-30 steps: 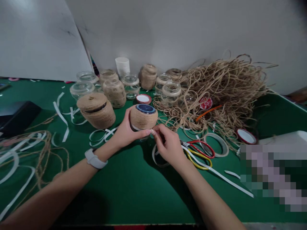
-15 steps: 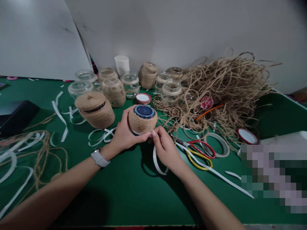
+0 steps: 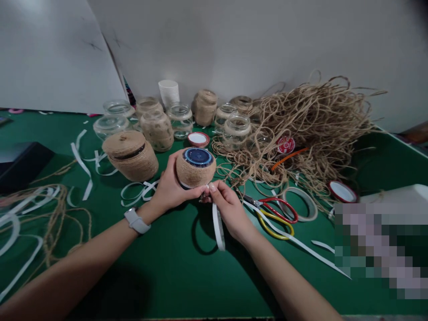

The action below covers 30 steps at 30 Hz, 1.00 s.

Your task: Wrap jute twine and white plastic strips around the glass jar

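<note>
A rounded jar (image 3: 195,174) wrapped in twine is held above the green table, its bare dark-blue glass end facing up. My left hand (image 3: 170,185) curls round its left side, thumb along the lower front. At the lower front edge of the jar, my right hand (image 3: 229,207) pinches a narrow white strip (image 3: 218,229) between thumb and fingers, and the strip's loose end hangs in a curve. A white band shows under the twine near the jar's lower edge. Left of the jar stands a twine-wrapped pot with a lid (image 3: 130,156).
Several glass jars (image 3: 236,131), some twine-wrapped, stand behind with stacked paper cups (image 3: 169,93). A heap of twine (image 3: 310,116) spreads at the right. Scissors (image 3: 277,214) and a tape roll (image 3: 302,204) lie nearer. White strips (image 3: 82,165) and twine litter the left.
The strip's hanging end has swung down and straightened somewhat. My right fingers have shifted slightly at the jar's lower edge; my left hand keeps its hold.
</note>
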### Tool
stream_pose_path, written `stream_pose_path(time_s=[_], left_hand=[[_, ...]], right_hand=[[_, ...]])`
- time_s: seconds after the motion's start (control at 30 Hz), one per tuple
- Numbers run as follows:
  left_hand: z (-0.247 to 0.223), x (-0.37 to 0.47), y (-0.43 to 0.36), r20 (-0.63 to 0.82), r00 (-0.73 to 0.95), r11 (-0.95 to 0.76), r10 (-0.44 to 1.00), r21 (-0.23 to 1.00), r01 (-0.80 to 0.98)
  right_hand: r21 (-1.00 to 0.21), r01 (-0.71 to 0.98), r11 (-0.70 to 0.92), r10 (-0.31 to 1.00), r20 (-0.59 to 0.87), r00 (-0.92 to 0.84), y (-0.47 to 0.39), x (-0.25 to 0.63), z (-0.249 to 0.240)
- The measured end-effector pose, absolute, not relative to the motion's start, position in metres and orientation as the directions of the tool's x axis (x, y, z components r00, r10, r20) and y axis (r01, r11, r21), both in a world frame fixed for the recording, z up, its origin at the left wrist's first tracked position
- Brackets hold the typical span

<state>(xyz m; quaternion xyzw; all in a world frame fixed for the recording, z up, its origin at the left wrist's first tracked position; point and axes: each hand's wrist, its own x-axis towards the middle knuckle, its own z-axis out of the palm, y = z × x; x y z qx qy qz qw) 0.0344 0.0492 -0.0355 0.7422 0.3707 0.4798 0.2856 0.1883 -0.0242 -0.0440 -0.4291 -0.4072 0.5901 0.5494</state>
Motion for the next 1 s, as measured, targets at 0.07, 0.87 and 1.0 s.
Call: stream_pose_path(time_s=[0.07, 0.87, 1.0], left_hand=[[-0.038, 0.033, 0.051, 0.501, 0.249, -0.556, 0.829, 0.791, 0.257], [-0.041, 0.011, 0.051, 0.579, 0.212, -0.606, 0.787, 0.663, 0.440], [-0.029, 0.019, 0.022, 0.796, 0.222, -0.795, 0.563, 0.450, 0.406]], right_hand=[[-0.924, -0.372, -0.090, 0.995, -0.098, 0.003, -0.023, 0.187, -0.047], [-0.933, 0.055, 0.356, 0.906, 0.359, 0.226, -0.031, 0.212, -0.036], [-0.908, 0.041, 0.416, 0.890, 0.416, 0.186, -0.038, 0.204, -0.032]])
